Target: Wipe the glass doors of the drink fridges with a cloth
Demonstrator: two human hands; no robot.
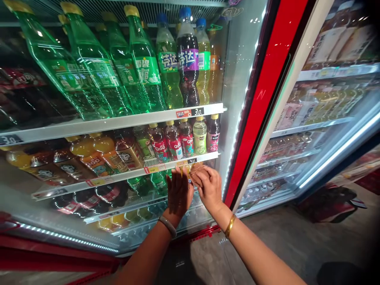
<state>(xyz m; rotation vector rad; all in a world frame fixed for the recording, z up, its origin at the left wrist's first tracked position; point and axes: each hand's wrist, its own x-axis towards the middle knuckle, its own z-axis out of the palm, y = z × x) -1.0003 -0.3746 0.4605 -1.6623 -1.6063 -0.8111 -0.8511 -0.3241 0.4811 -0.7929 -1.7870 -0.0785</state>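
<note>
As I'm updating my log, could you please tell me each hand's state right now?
Left hand: open, nothing visibly held.
Right hand: partly curled; whether it holds anything cannot be told.

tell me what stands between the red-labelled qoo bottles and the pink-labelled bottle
In the head view, a pale green bottle stands between them.
</note>
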